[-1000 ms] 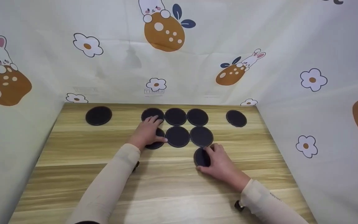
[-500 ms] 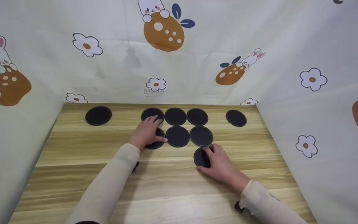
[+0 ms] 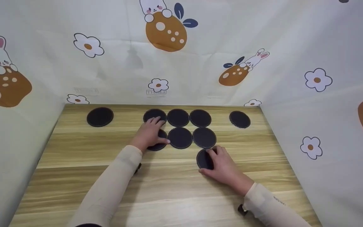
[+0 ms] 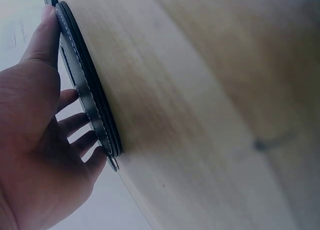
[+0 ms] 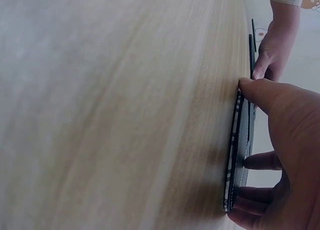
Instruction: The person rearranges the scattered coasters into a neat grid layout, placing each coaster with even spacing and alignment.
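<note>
Black round stitched coasters lie in two rows of three on the wooden table. My left hand (image 3: pixel 149 134) rests on the left end of the rows, its fingers on the back left coaster (image 3: pixel 152 113) and its thumb along the right edge of the front left coaster (image 3: pixel 158 147). It partly covers both. In the left wrist view its fingers (image 4: pixel 75 124) are spread against a coaster's top. Just in front of the right column, my right hand (image 3: pixel 221 165) grips another coaster (image 3: pixel 203 159) between thumb and fingers at opposite edges. That coaster lies nearly flat, close to the front right coaster (image 3: pixel 204 137).
Single coasters lie apart at the back left (image 3: pixel 100 117) and back right (image 3: pixel 239 119). A pale printed cloth (image 3: pixel 118 69) stands along the table's back edge and both sides. The wooden table (image 3: pixel 169 195) extends in front of the hands.
</note>
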A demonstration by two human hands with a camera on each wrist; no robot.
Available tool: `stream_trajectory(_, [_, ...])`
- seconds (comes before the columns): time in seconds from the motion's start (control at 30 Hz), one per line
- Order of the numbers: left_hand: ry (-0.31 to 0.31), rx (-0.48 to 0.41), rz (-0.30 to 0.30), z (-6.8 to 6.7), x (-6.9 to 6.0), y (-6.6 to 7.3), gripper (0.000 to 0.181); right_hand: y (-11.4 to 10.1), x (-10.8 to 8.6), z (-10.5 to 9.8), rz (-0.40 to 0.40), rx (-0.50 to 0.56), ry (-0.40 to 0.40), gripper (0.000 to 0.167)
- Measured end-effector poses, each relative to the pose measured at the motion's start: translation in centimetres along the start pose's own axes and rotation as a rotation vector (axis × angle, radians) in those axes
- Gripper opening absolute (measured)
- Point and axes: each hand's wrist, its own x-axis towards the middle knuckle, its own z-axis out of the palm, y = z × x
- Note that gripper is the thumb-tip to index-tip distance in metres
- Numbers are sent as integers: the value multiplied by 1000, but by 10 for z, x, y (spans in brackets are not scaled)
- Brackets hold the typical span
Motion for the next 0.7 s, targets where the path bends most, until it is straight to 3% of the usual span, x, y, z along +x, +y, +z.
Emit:
stream_trajectory(0.23, [14,16,12,1,0,-1,105,1,1,-2,7,28,8,93])
stream_trajectory(0.7, [14,4,10,-2,-1,1,103,31,23,-24,45,73,188,67])
